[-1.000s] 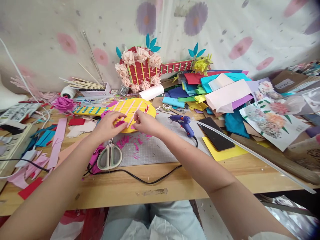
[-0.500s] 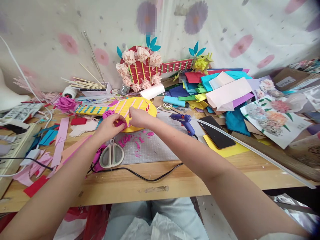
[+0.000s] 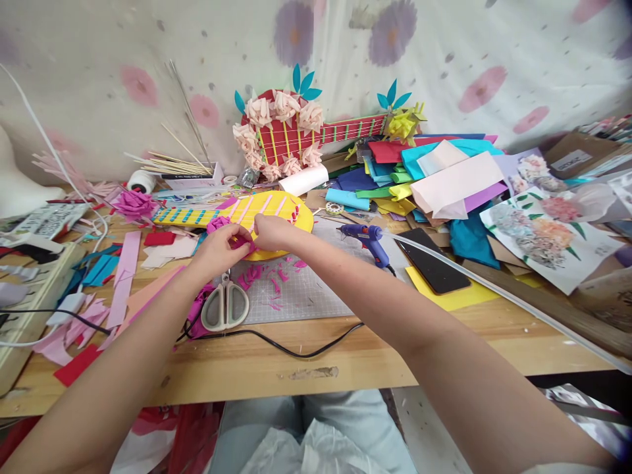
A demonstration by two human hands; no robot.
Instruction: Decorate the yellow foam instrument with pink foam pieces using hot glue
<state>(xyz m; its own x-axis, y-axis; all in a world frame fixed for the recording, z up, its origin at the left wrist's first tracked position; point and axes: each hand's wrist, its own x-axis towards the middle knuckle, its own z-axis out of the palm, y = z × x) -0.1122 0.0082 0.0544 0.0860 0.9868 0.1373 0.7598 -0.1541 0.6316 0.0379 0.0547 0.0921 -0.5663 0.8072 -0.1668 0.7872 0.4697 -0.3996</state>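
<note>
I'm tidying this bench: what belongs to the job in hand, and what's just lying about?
Seemingly part of the job:
Crumpled magenta paper at the left hand
Flat yellow guitar-shaped board
Likely the white-handled scissors and purplish plastic glue gun

Seemingly just lying about:
Black rectangular phone
Red flower-trimmed guitar shape
White cylindrical spool

1. Craft workspace, pretty clearly; whether it's set up in a home can't be told.
2. The wooden counter (image 3: 257,378) is littered with paper offcuts (image 3: 124,280), and coloured sheets (image 3: 457,183) are heaped at the back.
3. Glue gun (image 3: 369,242), scissors (image 3: 224,315) and gridded cutting mat (image 3: 311,299) are laid out.
4. Two decorated guitar shapes can be seen, yellow one (image 3: 254,205) in front, red one (image 3: 278,141) behind.
</note>
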